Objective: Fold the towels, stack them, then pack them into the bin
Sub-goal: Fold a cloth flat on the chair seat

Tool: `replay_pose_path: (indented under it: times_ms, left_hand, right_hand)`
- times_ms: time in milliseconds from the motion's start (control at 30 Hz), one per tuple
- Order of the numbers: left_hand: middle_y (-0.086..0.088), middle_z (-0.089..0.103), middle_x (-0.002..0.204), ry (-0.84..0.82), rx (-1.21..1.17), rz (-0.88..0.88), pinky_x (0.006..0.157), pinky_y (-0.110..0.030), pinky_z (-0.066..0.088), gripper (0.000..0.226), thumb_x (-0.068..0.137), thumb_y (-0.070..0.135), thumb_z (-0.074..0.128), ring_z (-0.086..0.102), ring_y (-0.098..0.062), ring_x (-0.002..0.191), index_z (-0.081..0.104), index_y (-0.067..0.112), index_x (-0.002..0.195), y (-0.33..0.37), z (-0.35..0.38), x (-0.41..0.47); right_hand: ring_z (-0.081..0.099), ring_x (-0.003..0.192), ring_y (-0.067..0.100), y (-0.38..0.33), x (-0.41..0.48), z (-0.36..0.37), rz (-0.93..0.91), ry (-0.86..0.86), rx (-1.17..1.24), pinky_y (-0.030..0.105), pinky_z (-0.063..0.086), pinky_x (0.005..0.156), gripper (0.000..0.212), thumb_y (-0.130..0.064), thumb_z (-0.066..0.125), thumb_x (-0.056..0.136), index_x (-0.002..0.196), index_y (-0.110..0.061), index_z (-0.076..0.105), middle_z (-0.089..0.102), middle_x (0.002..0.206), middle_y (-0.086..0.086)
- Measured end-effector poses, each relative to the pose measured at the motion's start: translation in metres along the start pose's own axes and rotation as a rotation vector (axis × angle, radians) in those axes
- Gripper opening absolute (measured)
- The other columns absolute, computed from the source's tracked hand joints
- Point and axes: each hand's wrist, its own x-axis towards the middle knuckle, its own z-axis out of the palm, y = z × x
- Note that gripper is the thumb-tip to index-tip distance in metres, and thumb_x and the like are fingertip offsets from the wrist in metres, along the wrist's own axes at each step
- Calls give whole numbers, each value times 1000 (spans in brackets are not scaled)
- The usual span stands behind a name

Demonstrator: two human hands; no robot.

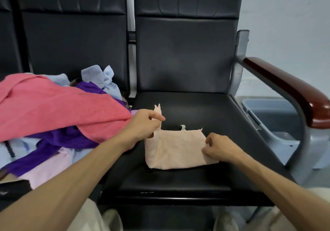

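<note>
a peach towel (175,151) (half folded) is pinched on the seat (196,109) by both hands, left hand (142,125) lifting a corner, right hand (220,149) at its edge.

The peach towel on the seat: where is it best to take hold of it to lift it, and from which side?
Probably grip the peach towel at its two short ends, from above: its folded near edge is closed, the far corners are loose.

black seat (205,112), peach towel (176,150) (folded)
</note>
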Motion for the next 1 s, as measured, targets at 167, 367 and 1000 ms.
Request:
replay_pose_path:
  times_ms: [167,367,1000]
  left_hand:
    - [9,51,63,-10,-53,74,39,-10,32,30,89,4,49,43,-1,34,71,17,104,14,27,1]
    - [8,66,99,-111,70,114,79,-20,51,27,88,17,52,62,-4,88,66,27,109,12,65,7]
    - [7,32,112,-421,938,235,94,-32,34,35,90,41,52,33,-13,108,46,26,120,-28,23,5]
  right_hand:
    - [53,81,9,-4,0,10,80,9,275,16,36,53,34,-32,72,77,106,-19,60,61,99,-4]
    - [59,80,8,3,1,19,109,30,528,18,41,60,25,-28,78,75,95,-18,67,67,91,-4]
    - [50,110,18,-13,-16,1,-355,110,11,33,46,85,43,-49,55,89,124,-24,55,50,118,-1]
